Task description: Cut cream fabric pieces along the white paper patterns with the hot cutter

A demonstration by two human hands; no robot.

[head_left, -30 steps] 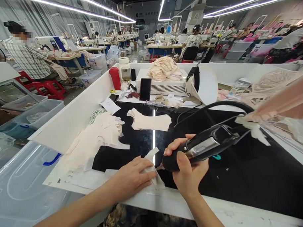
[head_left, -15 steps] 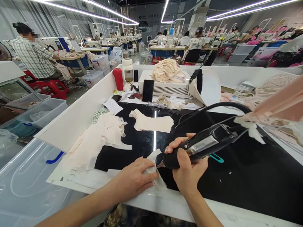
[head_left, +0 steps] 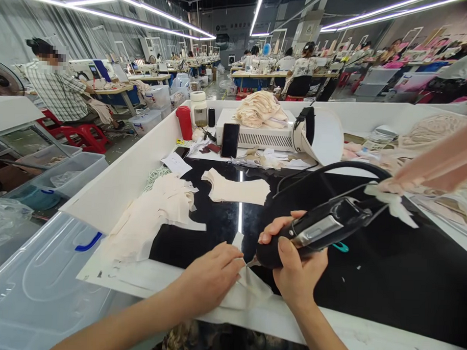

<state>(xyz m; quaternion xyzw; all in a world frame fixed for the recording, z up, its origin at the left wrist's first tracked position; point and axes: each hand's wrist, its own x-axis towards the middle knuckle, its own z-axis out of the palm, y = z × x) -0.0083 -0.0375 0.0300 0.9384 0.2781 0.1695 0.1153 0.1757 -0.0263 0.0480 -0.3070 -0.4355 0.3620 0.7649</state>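
My right hand (head_left: 301, 266) is wrapped round a black corded handheld power tool (head_left: 319, 231). Its narrow metal tip points left and down, beside my left fingertips. My left hand (head_left: 210, 274) is closed on a thin cream fabric piece (head_left: 254, 284) at the front edge of the black work surface (head_left: 383, 282). One end of that piece sticks up beyond my fingers and the other spreads toward my right wrist. Whether the tip touches the cloth cannot be made out. Farther back lies a small stack of cut cream fabric pieces (head_left: 238, 189).
A large heap of cream pieces (head_left: 151, 218) lies at left. Behind stand a phone (head_left: 230, 140), a red cup (head_left: 184, 123) and a white machine (head_left: 263, 138) with cloth on top. A teal tool (head_left: 341, 247) lies right of my hand. Peach cloth (head_left: 441, 156) ties up the cord.
The fabric piece has turned, its near end now spread farther right. My right hand and the tool have shifted slightly right. My left hand's fingers are drawn closer together. The view has moved a little.
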